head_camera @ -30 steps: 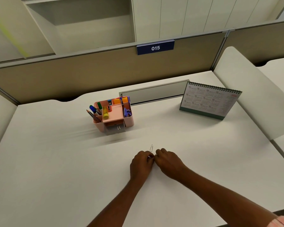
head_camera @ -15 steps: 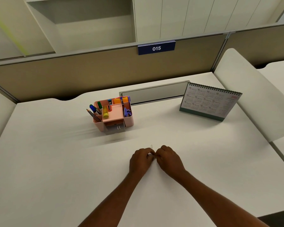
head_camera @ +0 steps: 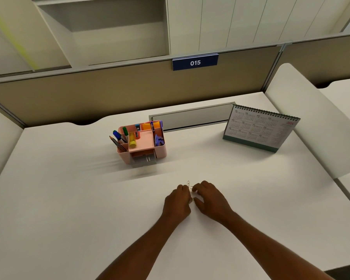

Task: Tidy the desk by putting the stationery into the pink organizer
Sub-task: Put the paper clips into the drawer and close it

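The pink organizer (head_camera: 160, 151) stands at the desk's middle. It holds pencils and markers (head_camera: 118, 138), a yellow glue stick (head_camera: 132, 140), orange notes (head_camera: 150, 125) and purple items (head_camera: 159, 140). Its small front drawer (head_camera: 142, 160) is pulled out with paper clips inside. Nearer to me, my left hand (head_camera: 177, 201) and my right hand (head_camera: 210, 199) meet knuckle to knuckle on the desk. A silver paper clip (head_camera: 188, 183) pokes out at the left hand's curled fingertips. Another glint shows between the two thumbs. My right forefinger touches the clip area, and whether it grips anything is hidden.
A green-edged desk calendar (head_camera: 259, 128) stands at the back right. A grey cable flap (head_camera: 192, 116) runs behind the organizer. Beige partition panels (head_camera: 109, 93) close off the back, with white side panels to the left and right.
Both hands have slid slightly forward to reach the paper clip that lay just beyond the fingertips. The right fingers have spread a little. The organizer has not moved.
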`<state>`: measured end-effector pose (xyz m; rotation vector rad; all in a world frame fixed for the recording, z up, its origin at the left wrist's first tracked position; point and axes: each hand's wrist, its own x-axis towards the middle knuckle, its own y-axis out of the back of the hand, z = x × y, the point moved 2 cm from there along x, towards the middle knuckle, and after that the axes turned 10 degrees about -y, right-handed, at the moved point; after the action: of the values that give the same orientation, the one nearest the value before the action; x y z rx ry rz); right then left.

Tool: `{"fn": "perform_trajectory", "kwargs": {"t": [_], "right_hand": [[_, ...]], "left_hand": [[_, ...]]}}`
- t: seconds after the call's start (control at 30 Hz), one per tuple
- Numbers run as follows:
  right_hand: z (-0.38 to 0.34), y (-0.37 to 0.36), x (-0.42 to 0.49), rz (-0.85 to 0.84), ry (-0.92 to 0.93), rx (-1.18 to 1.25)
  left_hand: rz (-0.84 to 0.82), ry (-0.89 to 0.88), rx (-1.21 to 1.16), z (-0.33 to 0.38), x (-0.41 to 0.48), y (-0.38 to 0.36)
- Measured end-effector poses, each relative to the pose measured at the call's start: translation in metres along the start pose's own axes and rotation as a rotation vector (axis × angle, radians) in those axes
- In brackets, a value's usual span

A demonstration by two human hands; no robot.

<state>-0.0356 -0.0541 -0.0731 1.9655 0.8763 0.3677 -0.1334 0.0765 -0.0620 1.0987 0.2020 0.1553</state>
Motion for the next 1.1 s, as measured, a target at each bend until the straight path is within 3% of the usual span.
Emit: {"fn": "perform_trajectory", "kwargs": {"t": [0.17,0.47,0.77,0.9,1.1], "right_hand": [[-0.001,-0.003,-0.001,0.019,0.06,-0.031],[-0.006,0.006,0.003,0.05,-0.043,0.182],[-0.018,0.01,0.027,0.015,0.048,-0.332],[-0.028,0.004,0.027,0.002,0.137,-0.543],[-0.03,0.001,0.024,-0.024,0.19,-0.67]], "left_hand": [[0.097,-0.067,-0.003,-0.001,-0.012,-0.005],[0.348,0.092,-0.416,-0.017,-0.015,0.023],[0.78,0.443,-0.509,-0.068,0.001,0.116],[0.776,0.636,-0.583,-0.089,0.016,0.136],[0.664,0.856,-0.66,-0.114,0.032,0.133]]}}
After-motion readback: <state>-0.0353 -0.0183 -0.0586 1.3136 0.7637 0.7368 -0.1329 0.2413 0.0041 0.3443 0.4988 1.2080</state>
